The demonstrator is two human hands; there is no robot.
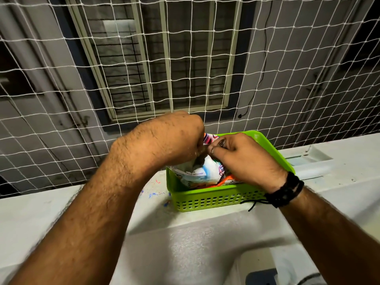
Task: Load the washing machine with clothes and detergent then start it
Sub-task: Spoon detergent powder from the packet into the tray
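Both bare forearms reach in from the bottom corners and meet over a lime-green perforated plastic basket (207,199). The left hand (164,138) is knuckles-up, wrist bent, fingers curled tight down onto the top of a crinkly white-and-blue plastic detergent pouch (207,171) that sits inside the basket. The right hand (244,159), with a black braided cord band (287,191) on its wrist, pinches the same pouch top between thumb and fingertips, so both hands are closed on it. Something orange pokes out beside the pouch, can't tell what. The basket rests on a smooth white painted ledge (61,204) speckled with little blue and red paint marks. Behind it hangs a knotted white string net (267,79), then a grey wall with a barred, cream-framed window (160,58).
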